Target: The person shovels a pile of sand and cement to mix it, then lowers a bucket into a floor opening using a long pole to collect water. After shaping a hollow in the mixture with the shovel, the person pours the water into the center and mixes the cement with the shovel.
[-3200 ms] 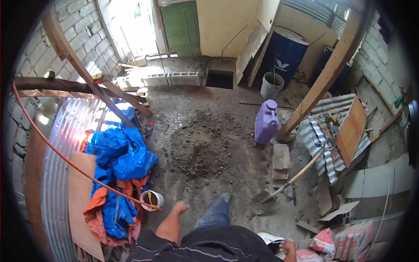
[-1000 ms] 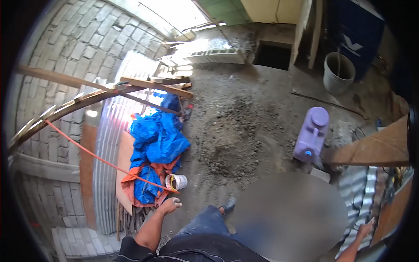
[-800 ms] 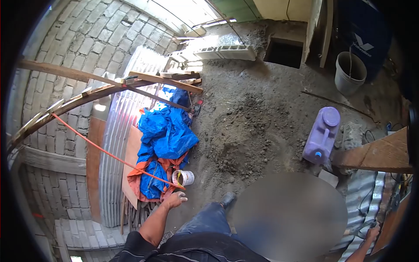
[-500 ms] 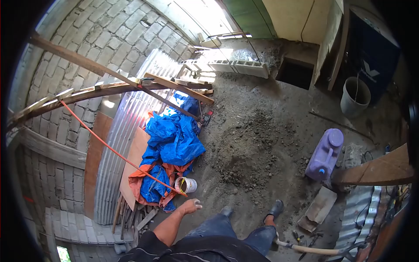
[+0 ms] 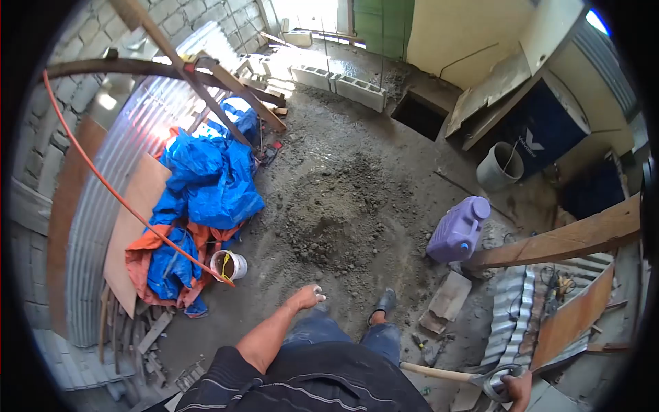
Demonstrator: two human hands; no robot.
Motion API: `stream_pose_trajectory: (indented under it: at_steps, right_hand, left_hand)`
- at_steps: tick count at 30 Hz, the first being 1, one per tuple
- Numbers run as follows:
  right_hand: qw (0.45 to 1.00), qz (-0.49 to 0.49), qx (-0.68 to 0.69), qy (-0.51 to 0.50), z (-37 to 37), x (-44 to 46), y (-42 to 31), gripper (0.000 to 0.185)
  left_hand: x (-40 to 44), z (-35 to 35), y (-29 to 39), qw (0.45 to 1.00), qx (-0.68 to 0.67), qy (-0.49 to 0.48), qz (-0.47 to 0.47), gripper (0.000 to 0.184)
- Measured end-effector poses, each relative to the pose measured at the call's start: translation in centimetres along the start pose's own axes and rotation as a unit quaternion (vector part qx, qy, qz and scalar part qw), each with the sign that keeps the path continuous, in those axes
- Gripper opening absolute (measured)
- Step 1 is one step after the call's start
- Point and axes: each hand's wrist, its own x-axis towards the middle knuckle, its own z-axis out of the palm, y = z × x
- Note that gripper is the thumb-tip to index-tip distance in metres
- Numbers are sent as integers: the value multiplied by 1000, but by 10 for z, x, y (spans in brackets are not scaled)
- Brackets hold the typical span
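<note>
My left hand [image 5: 305,297] hangs in front of my legs with its fingers curled in. Nothing shows in it, and its fingertips look pale, as if dusty. At the lower right my right hand [image 5: 519,390] grips the metal D-shaped end of a shovel [image 5: 439,373]. The shovel's wooden shaft runs left behind my body, where the blade is hidden. Ahead of my feet lies a heap of grey sand and gravel mix [image 5: 336,213] on the rough floor.
A purple jerrycan [image 5: 456,230] and a broken block [image 5: 446,302] stand to the right, below a wooden beam [image 5: 563,233]. Blue tarpaulin [image 5: 213,182] and a small white bucket [image 5: 230,266] lie left. Farther back are hollow blocks [image 5: 360,93], a floor pit [image 5: 419,117] and a grey bucket [image 5: 500,167].
My view has turned right, so the surroundings sit farther left. My right hand now shows on the shovel's grip. My left hand stays curled, now nearer the heap.
</note>
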Motion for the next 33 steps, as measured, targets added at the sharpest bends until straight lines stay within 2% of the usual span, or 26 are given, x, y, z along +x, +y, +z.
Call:
stream_pose_trajectory:
  at_steps: [2,3,5,8,10,12,13,16,18,20,21,22,23,24,25,26,28,30,31,32,33]
  right_hand:
    - [998,-50,8,23,14,-47,-39,19]
    - [998,-51,0,27,19,-69,-58,19]
    - [988,-142,-29,57,25,-107,-103,21]
    - [973,-189,-112,76,29,-187,-207,22]
    - [966,-227,-90,88,33,-224,-247,23]
    - [934,-293,-183,85,28,-257,-281,25]
    - [908,-316,-234,148,28,-271,-291,26]
    - [889,-352,-261,132,14,-302,-328,30]
    - [867,-395,-252,169,2,-311,-327,32]
    - [827,-452,-227,248,-13,-323,-330,31]
    - [826,-454,-224,249,-23,-328,-329,31]
    - [775,-503,-247,294,-33,-332,-328,29]
    - [718,-547,-269,336,-43,-335,-325,28]
    - [718,-547,-267,337,-57,-332,-316,28]
    - [710,-537,-289,351,-69,-330,-313,28]
    - [706,-539,-282,363,-70,-322,-309,28]
    - [696,-543,-267,387,-59,-314,-317,29]
    - [709,-628,-160,278,-44,-290,-324,24]
    - [693,-647,-177,265,-32,-279,-334,22]
    - [708,-641,-185,230,-14,-266,-342,19]
    - [723,-634,-193,195,4,-253,-350,18]
  left_hand:
    - [-9,-7,-21,1000,-2,3,-5,51]
    - [-17,-12,-18,999,-22,-17,25,51]
    - [-30,-23,-2,994,-24,-54,96,51]
    - [-30,-11,28,967,-35,-105,228,54]
    - [-55,-16,75,945,-9,-123,302,60]
    - [-69,-12,113,918,-3,-150,367,68]
    - [-82,-14,131,907,-7,-133,399,72]
    - [-110,-9,171,872,-18,-44,488,81]
    - [-132,-23,198,859,-32,-1,510,88]
    - [-130,-20,223,811,-40,75,579,98]
    - [-143,-25,233,785,-62,170,593,77]
    - [-148,-30,245,785,-59,172,593,77]
    - [-151,-37,258,790,-83,135,592,57]
    - [-149,-41,268,794,-107,98,591,37]
    - [-147,-44,275,752,-168,167,614,16]
    - [-142,-49,278,744,-166,202,615,9]
    - [-132,-58,279,761,-133,247,585,10]
    - [-107,-62,268,717,-141,325,600,9]
    - [-89,-61,257,707,-157,335,603,9]
    - [-70,-61,243,696,-173,345,605,11]
    - [-57,-62,226,748,-124,344,554,16]
